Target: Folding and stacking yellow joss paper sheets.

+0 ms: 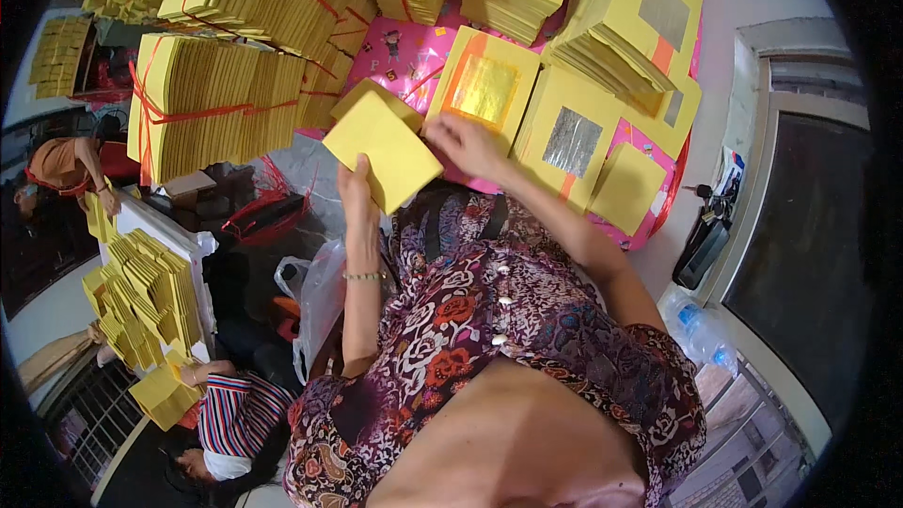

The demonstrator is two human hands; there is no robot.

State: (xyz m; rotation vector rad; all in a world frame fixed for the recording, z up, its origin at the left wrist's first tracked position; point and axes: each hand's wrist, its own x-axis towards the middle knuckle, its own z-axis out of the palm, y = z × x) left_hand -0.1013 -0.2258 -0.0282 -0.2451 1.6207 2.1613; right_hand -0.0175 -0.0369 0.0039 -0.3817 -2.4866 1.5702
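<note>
My left hand (356, 190) grips a folded yellow paper piece (384, 146) by its lower left edge, thumb on top. My right hand (463, 146) is just right of it, its fingers curled and pinched together; whatever they hold, if anything, is too small to make out. Beneath the right hand is a stack of yellow paper with a gold foil square (485, 89) and an orange stripe. Another yellow paper piece (381, 102) shows partly behind the held one.
Around the pink patterned table (390, 47) stand tall yellow paper bundles (221, 99) tied with red string. Silver-foil sheets (572, 141) and a plain yellow pile (628, 186) lie to the right. At left, two people handle yellow paper by a white table (193, 259). A plastic bag (320, 296) hangs near my left forearm.
</note>
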